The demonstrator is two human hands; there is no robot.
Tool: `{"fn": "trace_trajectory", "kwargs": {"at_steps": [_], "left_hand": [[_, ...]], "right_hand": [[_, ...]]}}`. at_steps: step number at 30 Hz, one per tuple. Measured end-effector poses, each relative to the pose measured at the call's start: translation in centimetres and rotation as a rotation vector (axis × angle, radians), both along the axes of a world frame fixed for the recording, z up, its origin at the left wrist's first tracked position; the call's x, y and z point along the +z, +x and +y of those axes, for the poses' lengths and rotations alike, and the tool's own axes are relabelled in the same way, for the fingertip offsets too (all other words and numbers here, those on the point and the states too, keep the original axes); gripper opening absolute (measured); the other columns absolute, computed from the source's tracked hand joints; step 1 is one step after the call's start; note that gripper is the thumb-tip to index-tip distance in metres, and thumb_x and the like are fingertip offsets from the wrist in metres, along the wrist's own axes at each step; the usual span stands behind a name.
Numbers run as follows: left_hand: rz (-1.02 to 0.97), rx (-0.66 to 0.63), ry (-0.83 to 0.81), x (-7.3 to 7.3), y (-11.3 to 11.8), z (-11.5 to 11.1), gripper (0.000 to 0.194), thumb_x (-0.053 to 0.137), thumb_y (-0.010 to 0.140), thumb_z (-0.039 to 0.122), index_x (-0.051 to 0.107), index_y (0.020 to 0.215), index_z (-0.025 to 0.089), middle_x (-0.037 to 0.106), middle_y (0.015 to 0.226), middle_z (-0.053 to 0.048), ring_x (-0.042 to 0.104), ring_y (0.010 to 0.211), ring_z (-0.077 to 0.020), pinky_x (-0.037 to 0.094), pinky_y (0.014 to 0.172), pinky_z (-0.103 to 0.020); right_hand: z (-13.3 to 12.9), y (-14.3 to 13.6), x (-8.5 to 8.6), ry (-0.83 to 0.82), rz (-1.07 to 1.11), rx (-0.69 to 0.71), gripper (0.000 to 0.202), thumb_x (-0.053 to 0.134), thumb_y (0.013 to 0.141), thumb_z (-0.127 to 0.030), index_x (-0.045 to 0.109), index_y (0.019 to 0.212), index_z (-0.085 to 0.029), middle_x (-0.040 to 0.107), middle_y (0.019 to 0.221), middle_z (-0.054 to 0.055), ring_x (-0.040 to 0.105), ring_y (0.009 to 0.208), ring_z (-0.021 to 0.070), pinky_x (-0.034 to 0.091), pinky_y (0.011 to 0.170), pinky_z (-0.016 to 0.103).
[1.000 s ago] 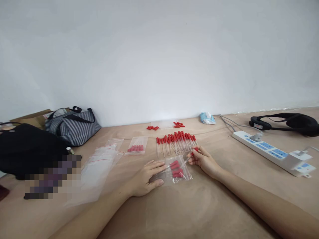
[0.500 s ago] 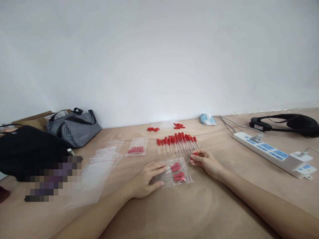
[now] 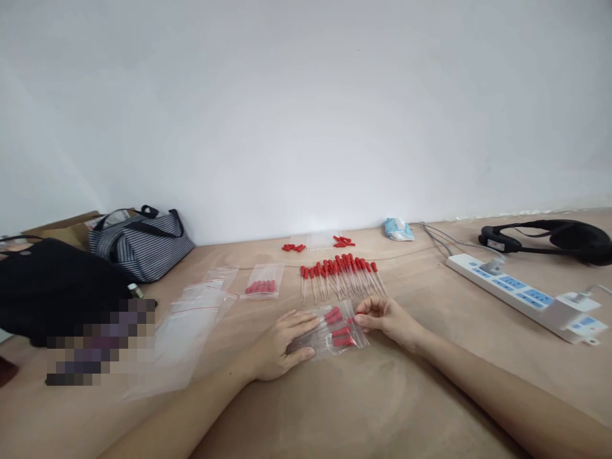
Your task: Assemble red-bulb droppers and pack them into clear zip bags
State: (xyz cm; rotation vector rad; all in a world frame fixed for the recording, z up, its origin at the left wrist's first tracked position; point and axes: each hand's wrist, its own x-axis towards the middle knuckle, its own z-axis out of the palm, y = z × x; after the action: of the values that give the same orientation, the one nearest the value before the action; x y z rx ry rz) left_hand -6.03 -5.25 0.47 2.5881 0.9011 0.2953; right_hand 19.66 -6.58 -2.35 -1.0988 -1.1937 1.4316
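Note:
My left hand lies with its fingers stretched out over the left part of a clear zip bag, pressing it to the table. Several droppers with red bulbs are inside that bag. At the bag's right end, my right hand pinches a dropper by its red bulb; its tube points left into the bag, mostly hidden by plastic and glare. Just behind the hands, a row of droppers lies with red bulbs facing the wall and clear tubes facing me.
Flat zip bags lie left, near a filled zip bag. More red bulbs sit by the wall. A power strip, a black headset and a blue-white packet are right; a striped bag and black bag left.
My right hand has moved left with the dropper, bringing its tube from outside the bag's right end to inside it. My left hand stays in place.

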Motion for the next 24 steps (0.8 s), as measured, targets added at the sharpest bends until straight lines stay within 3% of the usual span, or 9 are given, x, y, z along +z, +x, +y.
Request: {"fn": "trace_trajectory", "kwargs": {"at_steps": [3,5,8,11,17,22,24], "left_hand": [[0.0,0.018,0.006,-0.1,0.0,0.0,0.05,0.048,0.082,0.038,0.036,0.13,0.027,0.041,0.133,-0.004,0.035,0.123,-0.0236,0.025,0.103,-0.045],[0.0,0.031,0.009,0.0,0.0,-0.1,0.052,0.048,0.082,0.04,0.035,0.13,0.026,0.041,0.133,-0.005,0.035,0.122,-0.024,0.025,0.103,-0.045],[0.009,0.024,0.012,0.2,0.2,-0.2,0.051,0.048,0.082,0.039,0.036,0.13,0.025,0.041,0.133,-0.005,0.035,0.122,-0.0235,0.024,0.103,-0.045],[0.026,0.013,0.016,0.4,0.3,-0.2,0.05,0.047,0.083,0.038,0.037,0.129,0.024,0.041,0.133,-0.005,0.035,0.123,-0.0226,0.023,0.103,-0.045],[0.028,0.019,0.005,0.3,0.2,-0.3,0.05,0.047,0.083,0.037,0.038,0.129,0.022,0.041,0.133,-0.006,0.034,0.123,-0.0229,0.023,0.104,-0.045],[-0.002,0.034,0.007,0.1,0.1,-0.4,0.049,0.049,0.081,0.036,0.04,0.127,0.023,0.043,0.131,-0.006,0.036,0.121,-0.0234,0.026,0.102,-0.043],[-0.02,0.052,-0.002,0.1,0.1,-0.4,0.048,0.051,0.08,0.036,0.042,0.126,0.023,0.044,0.13,-0.007,0.037,0.12,-0.0233,0.029,0.1,-0.041]], "right_hand": [[0.0,0.0,0.1,-0.026,0.045,0.052,0.037,0.077,0.049,-0.035,0.057,0.073,-0.016,0.059,0.064,-0.003,0.057,0.056,0.0081,0.048,0.059,0.023],[0.1,-0.2,0.2,-0.051,0.022,0.077,0.038,0.076,0.05,-0.035,0.056,0.075,-0.016,0.058,0.061,-0.004,0.054,0.048,0.0071,0.045,0.049,0.021],[0.3,-0.6,0.3,-0.073,-0.083,0.069,0.038,0.075,0.051,-0.037,0.052,0.074,-0.017,0.056,0.055,-0.006,0.043,0.033,0.0034,0.031,0.031,0.016],[0.5,-1.1,0.4,-0.063,-0.186,0.066,0.036,0.073,0.052,-0.04,0.05,0.069,-0.017,0.053,0.049,-0.008,0.036,0.028,0.0025,0.022,0.027,0.015],[0.9,-1.5,-0.8,0.072,-0.299,0.099,0.032,0.065,0.06,-0.045,0.055,0.054,-0.016,0.047,0.041,-0.005,0.036,0.034,0.005,0.027,0.034,0.018],[1.0,-1.5,-1.4,0.267,-0.488,-0.008,0.028,0.06,0.067,-0.038,0.055,0.052,-0.015,0.052,0.051,-0.001,0.044,0.047,0.008,0.034,0.046,0.02],[0.9,-1.5,-1.1,0.27,-0.482,0.062,0.032,0.056,0.07,-0.041,0.052,0.051,-0.015,0.05,0.049,-0.002,0.043,0.045,0.0075,0.033,0.044,0.02]]}}
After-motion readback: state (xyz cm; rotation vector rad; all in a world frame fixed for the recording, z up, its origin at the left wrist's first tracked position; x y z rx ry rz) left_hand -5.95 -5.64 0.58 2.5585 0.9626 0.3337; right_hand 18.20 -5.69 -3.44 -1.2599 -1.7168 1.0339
